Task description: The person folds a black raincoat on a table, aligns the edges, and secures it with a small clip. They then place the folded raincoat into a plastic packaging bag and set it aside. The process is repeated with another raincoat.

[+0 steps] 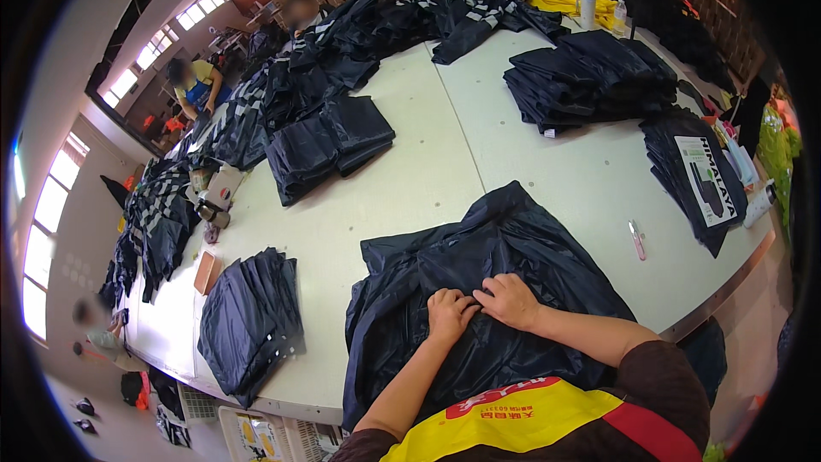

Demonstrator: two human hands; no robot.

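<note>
A dark navy jacket (479, 248) of thin, shiny cloth lies spread over the near edge of the white table (402, 111). Both my hands are close together on its middle. My left hand (451, 311) has its fingers curled and pinched on the cloth. Just beside it, my right hand (507, 301) pinches the same cloth with thumb and fingers. The bit between the fingertips is hidden; the cloth around it is gathered into creases.
Folded dark garments (329, 145) lie beyond my hands, with a taller stack (590, 77) at the far right. A fanned pile (251, 316) lies left. Small thread snips (637, 239) and a printed bag (706, 180) are right. Striped garments heap along the far edge; a co-worker (201, 85) stands there.
</note>
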